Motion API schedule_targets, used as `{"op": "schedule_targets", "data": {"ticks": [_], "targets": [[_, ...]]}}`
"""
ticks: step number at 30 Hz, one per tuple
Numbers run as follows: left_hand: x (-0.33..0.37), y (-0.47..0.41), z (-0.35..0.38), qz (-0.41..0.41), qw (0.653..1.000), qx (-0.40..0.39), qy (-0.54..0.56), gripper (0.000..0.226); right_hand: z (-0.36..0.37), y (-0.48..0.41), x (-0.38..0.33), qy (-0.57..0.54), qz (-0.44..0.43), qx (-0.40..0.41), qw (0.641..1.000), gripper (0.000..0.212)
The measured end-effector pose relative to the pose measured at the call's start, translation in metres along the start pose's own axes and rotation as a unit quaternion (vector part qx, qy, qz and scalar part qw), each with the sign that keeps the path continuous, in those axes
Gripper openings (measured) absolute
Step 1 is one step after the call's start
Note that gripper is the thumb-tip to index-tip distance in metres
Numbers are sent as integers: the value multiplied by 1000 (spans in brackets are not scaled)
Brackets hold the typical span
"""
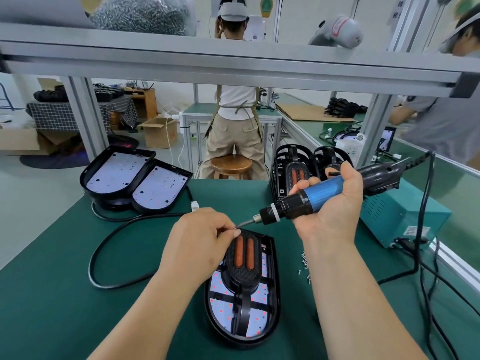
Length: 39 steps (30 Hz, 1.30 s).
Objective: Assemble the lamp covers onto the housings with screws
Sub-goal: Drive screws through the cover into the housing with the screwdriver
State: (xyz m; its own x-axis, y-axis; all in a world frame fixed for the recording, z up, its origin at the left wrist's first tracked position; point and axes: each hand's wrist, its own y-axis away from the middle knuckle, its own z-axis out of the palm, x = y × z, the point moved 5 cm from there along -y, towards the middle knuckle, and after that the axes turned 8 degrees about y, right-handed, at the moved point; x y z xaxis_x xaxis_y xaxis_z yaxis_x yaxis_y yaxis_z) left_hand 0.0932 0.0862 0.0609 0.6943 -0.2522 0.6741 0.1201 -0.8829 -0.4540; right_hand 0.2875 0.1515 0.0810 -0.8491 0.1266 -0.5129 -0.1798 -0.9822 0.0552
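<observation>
Head view: left hand (200, 229) pinches a screw (235, 227) at the bit of the electric screwdriver (309, 198) gripped by the right hand (332, 203), above the lamp cover (242, 258) on its housing (272, 294) near the worktop's (65, 294) front edge.

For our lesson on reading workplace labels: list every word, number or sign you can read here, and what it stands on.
Nothing can be read with certainty.
White label on the teal power box: too small.
Hanging sign with characters, top right: blurred.
Yellow-green hanging tag: blurred.
Red print on the cardboard box: blurred.
</observation>
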Motion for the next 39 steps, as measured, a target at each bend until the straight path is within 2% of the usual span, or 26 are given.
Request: {"op": "schedule_targets", "data": {"ticks": [12, 29, 39], "targets": [[0, 0, -3, -7, 1000, 17, 18, 13, 4, 3, -3, 12, -11, -24, 1000, 24], [3, 0, -1, 10, 1000, -4, -3, 15, 5, 4, -2, 15, -18, -27, 999, 25], [6, 0, -5, -5, 1000, -16, 23, 14, 12, 9, -8, 26, -46, -75, 996, 22]]}}
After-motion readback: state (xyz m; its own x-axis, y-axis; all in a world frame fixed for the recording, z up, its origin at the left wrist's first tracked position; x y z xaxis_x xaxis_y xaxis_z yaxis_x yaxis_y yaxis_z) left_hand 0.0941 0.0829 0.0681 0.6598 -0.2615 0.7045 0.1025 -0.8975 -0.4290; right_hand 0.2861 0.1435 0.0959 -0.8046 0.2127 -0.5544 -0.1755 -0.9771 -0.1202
